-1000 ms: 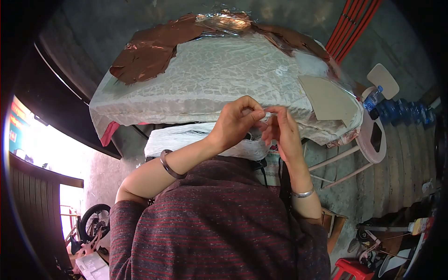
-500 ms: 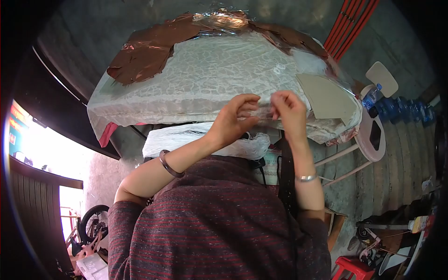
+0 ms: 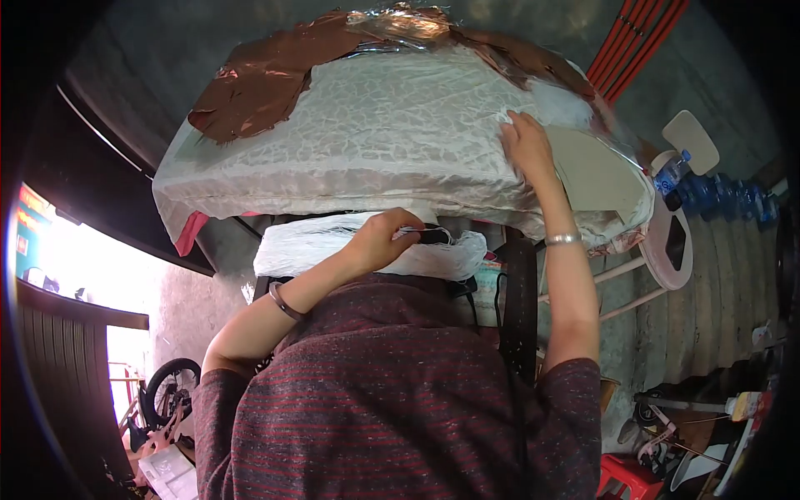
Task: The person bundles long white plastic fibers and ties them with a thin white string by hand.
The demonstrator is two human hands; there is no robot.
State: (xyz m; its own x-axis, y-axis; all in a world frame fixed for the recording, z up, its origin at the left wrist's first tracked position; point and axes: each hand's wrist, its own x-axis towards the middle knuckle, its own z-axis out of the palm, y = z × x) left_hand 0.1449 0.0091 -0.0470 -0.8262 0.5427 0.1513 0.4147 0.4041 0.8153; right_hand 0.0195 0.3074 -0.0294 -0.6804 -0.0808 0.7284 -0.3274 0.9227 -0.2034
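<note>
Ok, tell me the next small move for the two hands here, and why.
Probably press the right hand down to pin the white fabric where it lies flat on the table, then draw the left hand back from the white thread bundle it pinches. The hands are apart, one on each.

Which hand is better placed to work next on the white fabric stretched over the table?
Probably the right hand: it reaches out and rests on the white fabric beside the cardboard piece. The left hand is low, on the white thread bundle.
</note>
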